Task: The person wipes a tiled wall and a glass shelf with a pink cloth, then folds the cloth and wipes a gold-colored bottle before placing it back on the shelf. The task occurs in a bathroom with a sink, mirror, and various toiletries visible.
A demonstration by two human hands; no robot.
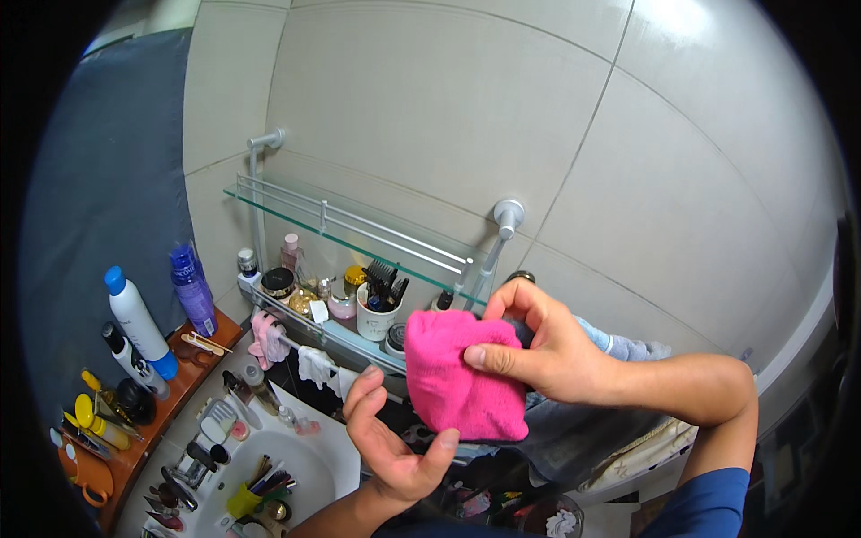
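A bright pink, folded piece of cloth (464, 380) hangs in front of me, with a dark edge along its bottom. My right hand (545, 343) grips it at the upper right, the thumb pressed on its front and the fingers behind. Below and to its left is my left hand (397, 437), palm up with fingers spread and curled. The left thumb tip is at the cloth's lower edge; whether it touches I cannot tell. Behind the hands a glass shelf (363, 249) with metal rails is fixed to the tiled wall.
A white cup (377, 316) with black combs stands among jars below the glass. Small cloths (269, 339) hang from a rail at left, towels (572, 430) at right. Bottles (138, 323) line a brown ledge (151, 424). The white sink (296, 457) holds a yellow-green cup (244, 501) of brushes.
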